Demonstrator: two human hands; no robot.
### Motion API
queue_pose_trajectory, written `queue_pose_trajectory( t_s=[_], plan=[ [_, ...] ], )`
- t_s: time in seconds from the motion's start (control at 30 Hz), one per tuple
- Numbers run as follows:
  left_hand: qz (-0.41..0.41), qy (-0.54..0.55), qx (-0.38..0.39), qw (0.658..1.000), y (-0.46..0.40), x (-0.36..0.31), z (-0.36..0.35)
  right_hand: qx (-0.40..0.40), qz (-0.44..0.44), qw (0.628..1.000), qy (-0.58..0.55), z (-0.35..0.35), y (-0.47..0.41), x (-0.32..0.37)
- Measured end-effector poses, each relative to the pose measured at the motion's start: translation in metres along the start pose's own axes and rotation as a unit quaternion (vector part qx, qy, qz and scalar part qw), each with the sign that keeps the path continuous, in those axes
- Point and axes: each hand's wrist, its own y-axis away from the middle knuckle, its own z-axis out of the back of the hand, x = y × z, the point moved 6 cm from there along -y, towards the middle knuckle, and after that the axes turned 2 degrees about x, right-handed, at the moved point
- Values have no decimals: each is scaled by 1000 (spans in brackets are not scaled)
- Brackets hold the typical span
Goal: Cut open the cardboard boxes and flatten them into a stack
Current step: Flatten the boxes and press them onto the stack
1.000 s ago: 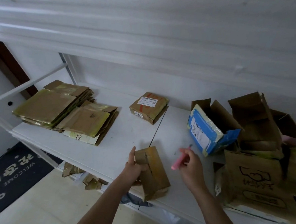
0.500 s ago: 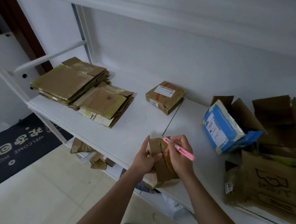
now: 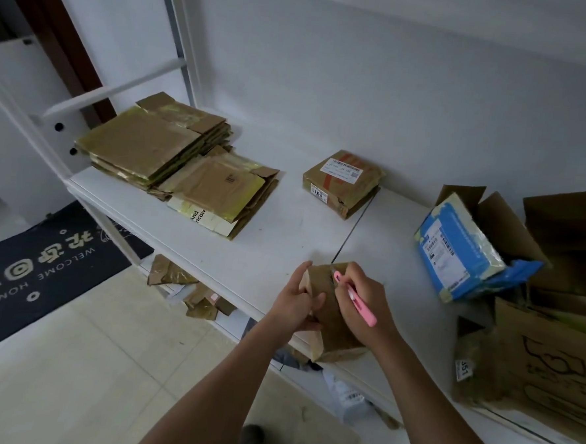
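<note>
A white shelf point(image 3: 248, 253) runs from the left toward the lower right, backed by a pale wall point(image 3: 395, 91). At the far right of the shelf stands a heap of opened cardboard boxes point(image 3: 552, 340), the nearest of them printed with a line drawing; a blue-and-white box point(image 3: 454, 252) with its flaps up leans against the heap's left side. At the left end of the shelf lie the flattened boxes point(image 3: 172, 159), set in two overlapping stacks, the lower right one showing a white printed edge. Between the stacks and the blue-and-white box, near the wall, sits a sealed parcel point(image 3: 343, 182) with a white label on top. On the floor at left lies a dark doormat point(image 3: 41, 268) with pale lettering, and cardboard scraps point(image 3: 191, 291) lie under the shelf.

At the front edge of the shelf, just right of centre, a small brown box point(image 3: 330, 313) wrapped in tape is the one in hand. The left hand point(image 3: 295, 304) grips its left side, fingers curled round the edge and thumb pressed on the taped face. The right hand point(image 3: 365, 305) is closed round a pink cutter point(image 3: 355, 299), held like a pen, with its tip touching the box's upper far end. Whether the blade has entered the tape cannot be told.
</note>
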Motion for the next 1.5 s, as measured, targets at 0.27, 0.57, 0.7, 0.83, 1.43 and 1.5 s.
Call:
queue_pose_trajectory(
  t_s=[0.27,0.57,0.7,0.83,1.43,1.5],
  plan=[
    [0,-26,-21,999,-4,2,1,73,-52,996,-23,4,38,-4],
    [-21,-68,-75,995,-7,0,1,62,-32,997,-41,26,89,4],
    [-63,-138,-104,983,-9,-5,-1,46,-68,991,-106,43,119,-7],
    [-112,-244,-185,945,-10,-9,3,-113,-133,969,-175,71,138,-27],
    [-231,-641,-41,730,-6,4,-40,-285,-195,864,-366,60,102,-55],
    [-227,-649,-37,725,-8,6,-37,-306,-190,865,-348,62,107,-58]
  ],
)
